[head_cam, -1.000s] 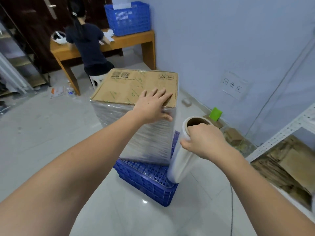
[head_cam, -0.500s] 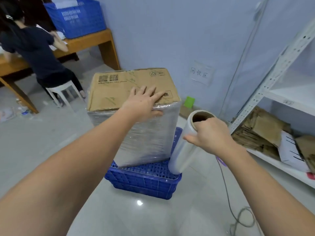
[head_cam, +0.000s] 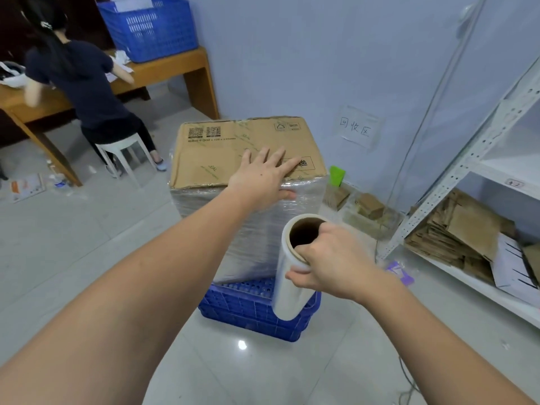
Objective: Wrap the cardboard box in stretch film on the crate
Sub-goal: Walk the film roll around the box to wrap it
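— Head view: where's the cardboard box [head_cam: 233,147]?

— On the blue crate [head_cam: 248,311], my left hand [head_cam: 260,178] flat on top. My right hand [head_cam: 327,261] grips the upright film roll [head_cam: 289,282], just right of the box's near corner.

Left hand [head_cam: 263,178] flat, fingers [head_cam: 276,154] spread; right hand [head_cam: 330,260] curled in a grip, both arms outstretched.

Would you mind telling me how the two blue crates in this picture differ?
The blue crate under the box sits on the floor; the blue crate on the desk stands raised at the far left. The floor one carries the film-wrapped cardboard box on its gridded face; the desk one shows slotted walls and holds white papers. Both are blue perforated plastic.
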### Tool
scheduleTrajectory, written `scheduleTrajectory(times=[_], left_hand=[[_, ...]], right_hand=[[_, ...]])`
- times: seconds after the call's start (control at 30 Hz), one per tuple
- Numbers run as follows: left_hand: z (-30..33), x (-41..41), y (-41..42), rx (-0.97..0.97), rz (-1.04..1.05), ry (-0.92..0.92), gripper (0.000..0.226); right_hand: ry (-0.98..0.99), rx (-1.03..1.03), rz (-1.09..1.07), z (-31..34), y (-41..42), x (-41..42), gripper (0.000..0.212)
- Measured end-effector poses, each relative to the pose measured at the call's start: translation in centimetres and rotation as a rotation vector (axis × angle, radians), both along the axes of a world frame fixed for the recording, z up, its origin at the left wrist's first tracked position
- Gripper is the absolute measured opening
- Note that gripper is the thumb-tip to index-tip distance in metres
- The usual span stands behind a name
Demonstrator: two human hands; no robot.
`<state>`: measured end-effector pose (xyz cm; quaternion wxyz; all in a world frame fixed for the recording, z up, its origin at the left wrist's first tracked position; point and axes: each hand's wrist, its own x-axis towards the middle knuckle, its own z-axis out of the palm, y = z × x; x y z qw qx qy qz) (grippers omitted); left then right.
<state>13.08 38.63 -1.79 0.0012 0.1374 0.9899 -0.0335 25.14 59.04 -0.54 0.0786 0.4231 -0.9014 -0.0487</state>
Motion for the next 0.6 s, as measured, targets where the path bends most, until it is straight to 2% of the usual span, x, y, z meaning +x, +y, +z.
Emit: scheduleTrajectory(times=[0.13,0.23,0.4,0.6], left_hand=[[0.1,0.1,0.0,0.007,0.003,-0.009,0.088],[0.3,0.0,-0.1,-0.007,0.009,-0.012,0.088],[0.5,0.0,-0.3,-0.002,0.010,-0.017,0.087],[0.2,-0.3,-0.6,-0.008,0.008,0.003,0.090]], right_hand=[[0.028,0.038,0.046,0.3,-0.4,0.1,0.051],[-0.058,-0.025,0.056,0.1,-0.3,0.2,0.043],[-0.141,-0.084,-0.054,0.4,-0.3,0.8,0.043],[-0.177,-0.042,-0.289,1.2,-1.6,3.1,0.022]])
